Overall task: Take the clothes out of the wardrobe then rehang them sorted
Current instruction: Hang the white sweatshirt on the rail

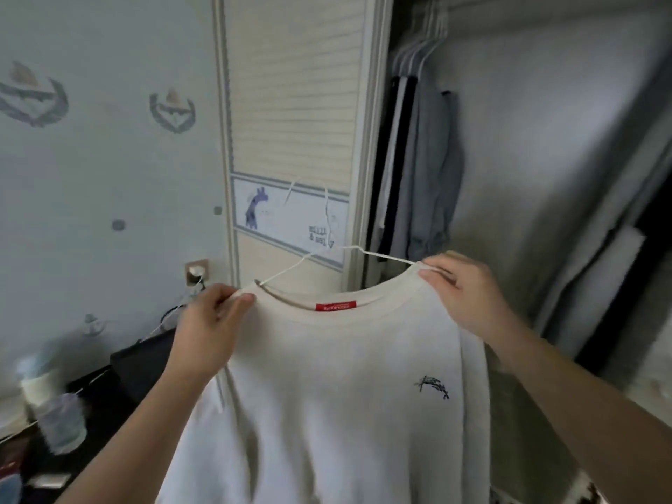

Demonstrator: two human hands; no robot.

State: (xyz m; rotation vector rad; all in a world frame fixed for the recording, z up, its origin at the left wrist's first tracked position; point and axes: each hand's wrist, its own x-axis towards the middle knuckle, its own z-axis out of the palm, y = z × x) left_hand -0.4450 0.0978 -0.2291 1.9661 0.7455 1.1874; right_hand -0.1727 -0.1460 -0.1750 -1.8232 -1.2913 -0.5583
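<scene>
A cream sweatshirt (338, 387) with a red neck label and a small dark chest emblem hangs in front of me on a white wire hanger (327, 227). My left hand (207, 329) pinches the left side of its collar. My right hand (462, 289) pinches the right shoulder at the collar, where the hanger's arm enters. The hanger's hook points up, free of any rail. Behind, in the open wardrobe (545, 176), several dark, white and grey garments (418, 165) hang on white hangers from the rail at the top.
A cream louvred wardrobe door (294, 103) with a giraffe picture stands just behind the hanger. To the left is a patterned wall (109, 158) with a socket and cable. A cluttered dark surface (91, 412) with a cup and a black item lies at lower left.
</scene>
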